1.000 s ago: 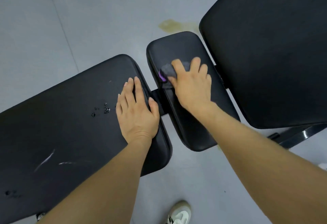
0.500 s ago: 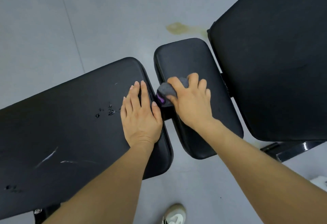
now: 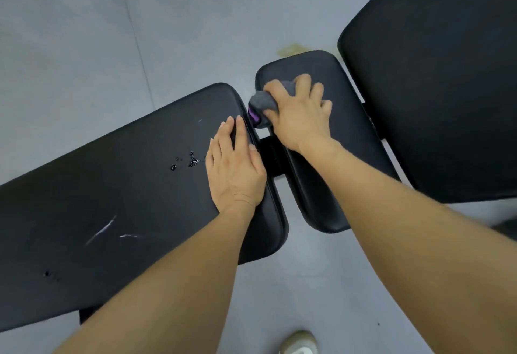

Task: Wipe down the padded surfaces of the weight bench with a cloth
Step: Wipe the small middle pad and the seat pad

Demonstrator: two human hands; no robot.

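Three black padded bench sections: a long pad (image 3: 112, 199) across the left, scuffed with white marks and small tears; a narrow pad (image 3: 344, 141) at centre; a large pad (image 3: 436, 82) upper right. A bunched grey cloth (image 3: 261, 102) with purple trim sits on the narrow pad's left edge

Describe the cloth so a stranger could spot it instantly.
Find the small middle pad between the two large black bench pads. At its left edge, the right hand grips a bunched cloth. It is the only grey thing on the black padding, with a purple patch showing.
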